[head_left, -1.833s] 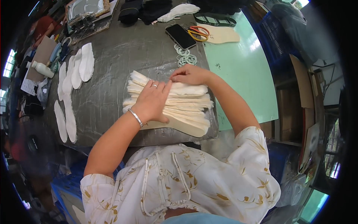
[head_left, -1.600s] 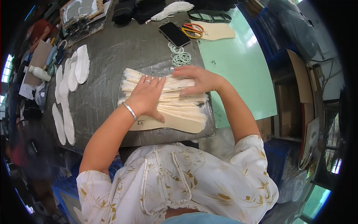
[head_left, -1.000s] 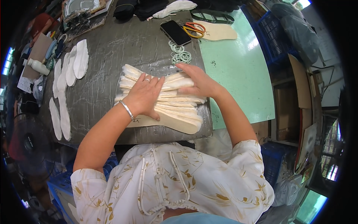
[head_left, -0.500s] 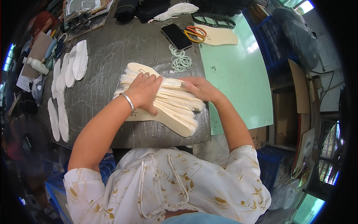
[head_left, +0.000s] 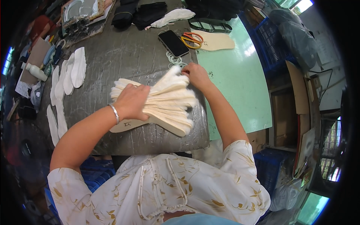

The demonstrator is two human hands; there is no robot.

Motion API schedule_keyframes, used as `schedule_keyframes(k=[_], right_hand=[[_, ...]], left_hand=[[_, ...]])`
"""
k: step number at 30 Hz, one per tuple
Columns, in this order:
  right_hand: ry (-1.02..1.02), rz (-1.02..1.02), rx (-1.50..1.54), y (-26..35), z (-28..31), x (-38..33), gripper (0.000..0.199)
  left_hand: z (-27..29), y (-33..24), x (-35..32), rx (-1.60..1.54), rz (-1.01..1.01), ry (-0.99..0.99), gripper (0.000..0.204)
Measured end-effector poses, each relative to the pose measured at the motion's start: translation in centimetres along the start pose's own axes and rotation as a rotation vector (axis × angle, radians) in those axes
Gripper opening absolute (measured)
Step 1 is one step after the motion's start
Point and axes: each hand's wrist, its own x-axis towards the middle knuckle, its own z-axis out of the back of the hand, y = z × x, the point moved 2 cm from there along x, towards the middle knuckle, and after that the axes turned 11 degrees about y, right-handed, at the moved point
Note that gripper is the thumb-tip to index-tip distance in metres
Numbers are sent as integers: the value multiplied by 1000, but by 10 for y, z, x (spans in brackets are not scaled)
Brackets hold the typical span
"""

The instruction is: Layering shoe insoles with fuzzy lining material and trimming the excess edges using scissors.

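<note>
A thick bundle of cream, fleece-edged insoles [head_left: 165, 98] lies on the dark table, pinched narrow at its middle and fanned out at both ends. My left hand [head_left: 132, 102], with a silver bangle at its wrist, is wrapped over that middle and grips it. Past the bundle's far right end, my right hand [head_left: 197, 76] has its fingers bent together at a pile of pale green rubber bands [head_left: 174, 58]. The hand and the insole tips cover part of that pile. Whatever is between the right fingertips is hidden.
Beyond the bands lie a black phone [head_left: 173, 43] and orange-handled scissors [head_left: 192, 40], beside a single flat insole [head_left: 215, 40]. More white insoles [head_left: 78, 67] are laid out at the left. A green board [head_left: 240, 93] covers the table's right side. Black cloth stacks [head_left: 125, 15] sit at the back.
My right hand has left the insoles and moved up to the rubber bands. The bundle's right end has spread wider, and my left hand still clasps the middle.
</note>
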Motion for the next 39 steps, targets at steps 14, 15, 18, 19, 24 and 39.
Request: schedule_keyframes(k=[14,15,18,19,24,39], right_hand=[[-276,-49,344,0,25,11,18],[-310,-16,505,6,28,13,20],[-91,-183,844,41,43,17,18],[6,-141,869,42,42,18,16],[260,-132,941,119,25,22,15],[474,60,356,166,-18,45,26]], left_hand=[[-43,116,-104,-1810,-450,-769,111],[-47,112,-96,-1846,-515,-786,115],[-102,122,-72,-2394,-734,-911,119],[-116,126,-62,-2914,-920,-940,119],[-83,89,-45,-2274,-804,-661,101],[-90,86,-52,-2563,-638,-621,66]])
